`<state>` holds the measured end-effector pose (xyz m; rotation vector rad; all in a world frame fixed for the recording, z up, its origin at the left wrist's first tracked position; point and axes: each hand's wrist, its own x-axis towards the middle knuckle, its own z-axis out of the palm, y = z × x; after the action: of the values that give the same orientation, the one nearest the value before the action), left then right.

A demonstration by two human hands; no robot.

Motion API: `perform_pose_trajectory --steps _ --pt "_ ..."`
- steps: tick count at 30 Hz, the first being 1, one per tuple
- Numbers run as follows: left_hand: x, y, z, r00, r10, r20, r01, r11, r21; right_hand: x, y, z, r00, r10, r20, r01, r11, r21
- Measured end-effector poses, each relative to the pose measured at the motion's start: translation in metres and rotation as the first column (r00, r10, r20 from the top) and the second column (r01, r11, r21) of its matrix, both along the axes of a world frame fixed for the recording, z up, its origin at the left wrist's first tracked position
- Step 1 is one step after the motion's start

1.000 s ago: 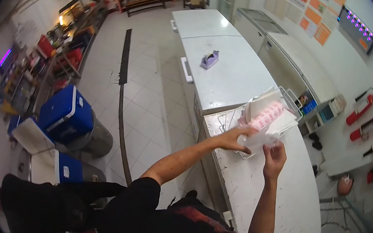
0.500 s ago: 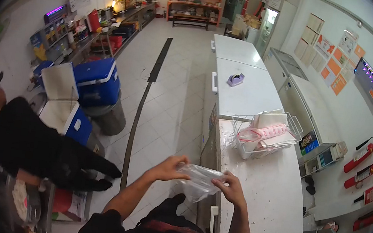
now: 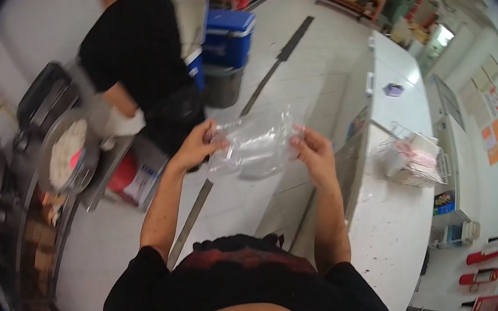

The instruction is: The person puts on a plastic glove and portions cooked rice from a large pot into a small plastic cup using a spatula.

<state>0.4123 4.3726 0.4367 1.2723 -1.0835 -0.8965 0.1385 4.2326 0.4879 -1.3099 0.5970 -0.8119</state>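
A clear plastic bag is stretched out in front of me at chest height, above the tiled floor. My left hand pinches its left edge between thumb and fingers. At the opposite edge, my right hand grips the plastic in the same way. The bag looks flat and see-through, with creases catching the light; nothing shows inside it.
On my right runs a white counter bearing a wire basket of papers, with a tape dispenser farther back. To my left, a person in black stands by a large pan of white food and blue coolers.
My view has turned left. Both hands have spread farther apart and risen away from the counter, pulling the bunched bag out wide. The person in black now stands near the pan.
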Motion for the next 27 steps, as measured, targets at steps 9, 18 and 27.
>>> perform_pose_trajectory --steps 9,18,27 --pt "0.134 0.193 0.004 0.936 0.35 0.016 -0.347 0.932 -0.104 0.195 0.14 -0.043 0.972 0.1 0.212 -0.123 0.988 0.096" --pt "0.147 0.235 -0.025 0.994 -0.084 0.066 0.07 0.979 0.19 0.202 0.169 -0.048 0.976 -0.098 0.196 0.029 0.945 0.326" --pt "0.045 0.174 -0.15 0.905 -0.274 -0.325 0.387 0.848 0.362 -0.038 -0.029 -0.083 0.44 -0.804 0.4 0.884 0.465 -0.038"
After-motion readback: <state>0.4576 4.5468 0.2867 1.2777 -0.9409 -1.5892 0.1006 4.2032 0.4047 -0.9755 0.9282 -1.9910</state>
